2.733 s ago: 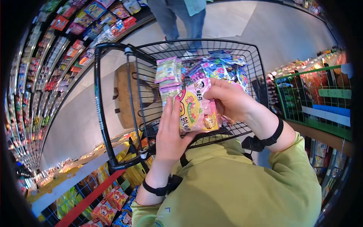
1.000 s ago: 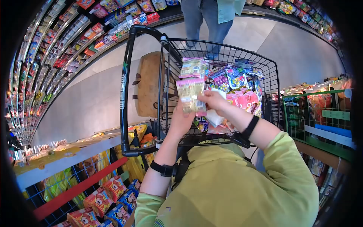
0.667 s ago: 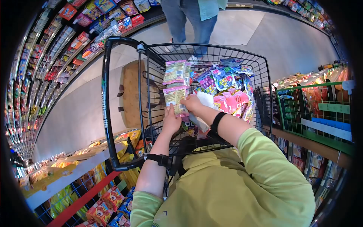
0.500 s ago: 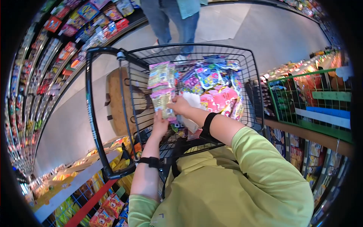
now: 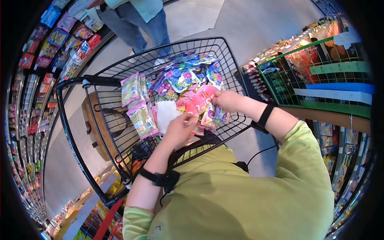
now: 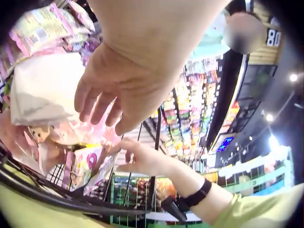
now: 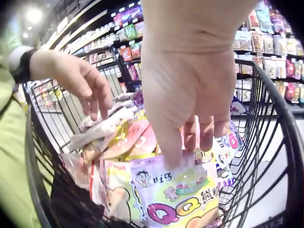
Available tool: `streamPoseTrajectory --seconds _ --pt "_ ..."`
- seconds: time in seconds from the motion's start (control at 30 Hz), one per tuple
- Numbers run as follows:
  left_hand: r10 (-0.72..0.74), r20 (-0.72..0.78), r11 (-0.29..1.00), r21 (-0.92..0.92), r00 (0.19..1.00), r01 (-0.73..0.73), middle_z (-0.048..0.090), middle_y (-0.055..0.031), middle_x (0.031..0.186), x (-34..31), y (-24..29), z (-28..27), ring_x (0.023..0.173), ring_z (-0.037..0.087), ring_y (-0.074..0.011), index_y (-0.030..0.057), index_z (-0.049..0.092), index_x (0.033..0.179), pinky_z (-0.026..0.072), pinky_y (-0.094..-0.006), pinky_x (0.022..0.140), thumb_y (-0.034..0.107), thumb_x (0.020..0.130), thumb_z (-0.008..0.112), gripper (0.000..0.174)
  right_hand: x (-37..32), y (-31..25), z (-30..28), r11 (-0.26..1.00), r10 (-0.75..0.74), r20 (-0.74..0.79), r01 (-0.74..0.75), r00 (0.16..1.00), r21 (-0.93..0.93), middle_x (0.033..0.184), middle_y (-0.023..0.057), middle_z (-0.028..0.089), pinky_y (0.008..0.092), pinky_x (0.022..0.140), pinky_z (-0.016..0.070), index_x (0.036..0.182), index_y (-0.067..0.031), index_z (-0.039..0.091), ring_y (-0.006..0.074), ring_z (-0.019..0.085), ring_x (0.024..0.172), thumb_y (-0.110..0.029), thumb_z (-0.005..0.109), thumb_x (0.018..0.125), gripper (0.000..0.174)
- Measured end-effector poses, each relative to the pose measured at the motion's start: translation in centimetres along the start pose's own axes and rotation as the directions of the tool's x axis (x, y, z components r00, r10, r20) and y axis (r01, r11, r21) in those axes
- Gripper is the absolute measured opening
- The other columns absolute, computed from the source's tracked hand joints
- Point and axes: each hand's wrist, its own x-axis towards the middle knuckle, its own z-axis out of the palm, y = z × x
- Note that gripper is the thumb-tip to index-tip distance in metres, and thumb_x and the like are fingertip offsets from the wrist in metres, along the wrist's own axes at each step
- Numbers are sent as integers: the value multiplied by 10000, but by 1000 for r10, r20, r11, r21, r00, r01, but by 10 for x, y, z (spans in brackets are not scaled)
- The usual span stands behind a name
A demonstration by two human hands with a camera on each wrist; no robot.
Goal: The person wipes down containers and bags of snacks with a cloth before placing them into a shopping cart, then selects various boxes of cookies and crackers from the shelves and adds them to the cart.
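In the head view, my left hand (image 5: pixel 179 130) hovers palm down over pink packs (image 5: pixel 194 103), beside a white packet (image 5: pixel 167 114). The left wrist view shows this hand (image 6: pixel 126 85) with loosely bent fingers and nothing held. On the cart's right side is my right hand (image 5: pixel 229 101). Seen from the right wrist, the right hand (image 7: pixel 190 95) pinches the top edge of a purple-and-white gummy pack (image 7: pixel 178 194), thumb in front; its fingertips are partly hidden. Pale pink-edged packs (image 5: pixel 141 119) lie at the basket's left.
Black wire cart (image 5: pixel 224 40) surrounds a pile of blue and purple packs (image 5: pixel 182 78). A brown bag (image 5: pixel 100 126) is beneath the handle end. Beyond the cart stands a person in jeans (image 5: pixel 154 30). Snack shelves (image 5: pixel 40 76) line the left; a green wire rack (image 5: pixel 280 86) stands right.
Both hands have left the pale pink-edged packs. The left moved right to above the pink packs; the right moved farther to the cart's right side. The view has turned and shifted.
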Motion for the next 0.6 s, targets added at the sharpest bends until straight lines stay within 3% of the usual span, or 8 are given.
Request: streamPoseTrajectory --seconds 0.07,0.2,0.3,0.37,0.5,0.53,0.57,0.6 --pt "70 168 996 -73 983 -58 653 -132 1013 17 11 26 863 639 -211 14 546 1181 508 -322 776 202 806 679 440 5 2 21 999 -27 -66 26 997 -20 1040 125 567 401 770 519 976 -75 635 301 587 1001 -104 614 732 246" --pt "161 120 986 15 980 -164 635 -174 1046 46 4 72 952 624 -303 6 549 1150 500 -358 785 220 758 694 469 6 -1 20 996 -82 -102 79 991 -36 935 127 628 393 743 522 868 -67 666 278 630 924 -121 544 776 162" --pt "248 117 962 88 962 -259 663 -126 935 45 8 73 798 626 -164 -4 561 1159 501 -289 733 165 787 688 427 -18 -17 -13 993 -107 -115 112 988 40 855 125 666 393 743 511 867 -74 648 280 644 882 -109 572 756 139" --pt "123 168 991 -78 978 -111 666 -108 835 41 12 62 730 618 -138 -13 607 1084 492 -271 683 157 787 686 351 -31 -24 -39 980 -63 -83 78 994 184 872 134 658 406 738 500 925 -81 622 306 637 886 -111 606 753 175" --pt "394 -29 915 -82 918 -396 658 -61 740 7 42 0 654 602 -91 -2 646 1014 478 -262 606 87 832 627 204 -48 -43 -93 867 -56 -64 80 996 492 825 123 640 396 673 471 889 -56 567 306 616 782 -142 614 794 137" --pt "213 -1 967 -143 977 -211 681 -127 880 -8 58 -22 828 651 -188 29 656 1031 489 -309 746 97 816 640 226 -48 -47 -101 791 -68 -98 113 993 601 795 109 631 378 647 460 859 -47 553 279 607 731 -157 613 806 136" --pt "208 -14 968 -138 978 -208 681 -127 880 -16 55 -34 828 651 -188 29 656 1031 489 -309 746 97 816 640 226 -46 -53 -107 792 -82 -103 127 991 597 795 109 631 378 647 460 859 -47 553 279 607 731 -157 613 806 136" --pt "276 -203 931 -186 939 -314 665 -127 972 -24 51 -44 908 632 -181 30 629 1085 476 -308 797 102 799 662 296 -43 -60 -113 697 -90 -218 218 972 683 752 79 609 345 617 443 846 -43 536 223 578 680 -174 614 819 155"
